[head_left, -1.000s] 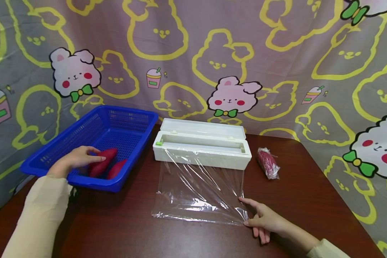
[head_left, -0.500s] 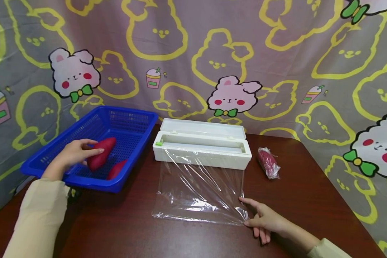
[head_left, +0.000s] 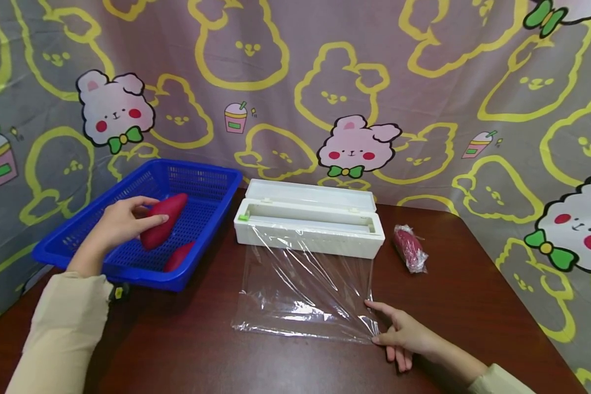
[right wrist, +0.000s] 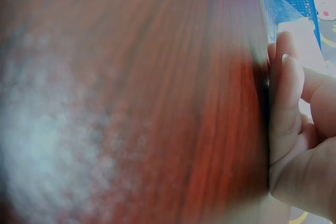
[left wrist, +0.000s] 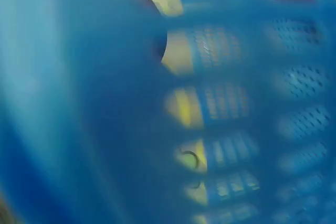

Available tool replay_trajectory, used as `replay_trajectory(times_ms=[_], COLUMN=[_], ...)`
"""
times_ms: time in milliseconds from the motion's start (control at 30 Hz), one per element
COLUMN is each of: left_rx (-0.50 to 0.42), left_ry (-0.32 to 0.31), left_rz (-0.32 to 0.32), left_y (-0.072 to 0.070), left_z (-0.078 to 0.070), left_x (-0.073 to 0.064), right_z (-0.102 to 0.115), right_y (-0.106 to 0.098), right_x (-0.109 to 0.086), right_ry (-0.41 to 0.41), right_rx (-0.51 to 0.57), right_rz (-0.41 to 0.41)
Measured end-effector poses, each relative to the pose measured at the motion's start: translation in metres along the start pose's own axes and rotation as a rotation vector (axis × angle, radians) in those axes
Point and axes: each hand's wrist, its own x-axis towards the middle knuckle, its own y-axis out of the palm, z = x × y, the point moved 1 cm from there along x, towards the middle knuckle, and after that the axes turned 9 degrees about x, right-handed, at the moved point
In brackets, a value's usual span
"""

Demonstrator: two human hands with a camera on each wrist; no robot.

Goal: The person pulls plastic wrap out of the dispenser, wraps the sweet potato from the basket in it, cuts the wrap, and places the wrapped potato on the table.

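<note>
In the head view my left hand [head_left: 125, 220] grips a red sweet potato [head_left: 166, 219] between thumb and fingers, raised over the blue basket [head_left: 204, 241]. A second sweet potato [head_left: 179, 257] lies in the basket's near right corner. My right hand [head_left: 406, 334] pinches the near right corner of a clear sheet of plastic wrap [head_left: 295, 295], with the index finger along its side edge. Creases in the sheet run toward that corner. The sheet comes out of a white wrap dispenser [head_left: 307, 241] whose lid stands open. The left wrist view is mostly blurred blue basket wall.
A sweet potato wrapped in plastic [head_left: 410, 249] lies on the dark wooden table [head_left: 187, 345], right of the dispenser. Behind the table hangs a patterned curtain [head_left: 285, 60]. A small dark object with a yellow mark [head_left: 120, 291] shows beside the left sleeve.
My left hand has lifted the sweet potato up from the basket floor, slightly away from the second one. The right hand and the plastic wrap have stayed in place.
</note>
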Motion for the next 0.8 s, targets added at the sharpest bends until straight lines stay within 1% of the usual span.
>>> replay_trajectory(times_ms=[133, 333, 567, 667, 800], left_rx=[0.001, 0.024, 0.044, 0.025, -0.014], left_ry=[0.037, 0.081, 0.158, 0.189, 0.253], left_rz=[-0.039, -0.056, -0.067, -0.074, -0.047], left_y=[0.000, 0.005, 0.019, 0.025, 0.033], left_z=[-0.016, -0.035, -0.052, -0.062, -0.078], left_x=[-0.002, -0.006, -0.010, -0.011, -0.010], right_z=[0.001, 0.001, 0.000, 0.000, 0.000], right_y=[0.001, 0.001, 0.001, 0.001, 0.001], right_x=[-0.001, -0.001, -0.001, -0.001, -0.001], right_ry=[0.003, 0.005, 0.004, 0.003, -0.006], right_rx=[0.003, 0.020, 0.028, 0.026, 0.020], right_rz=[-0.006, 0.002, 0.008, 0.009, 0.004])
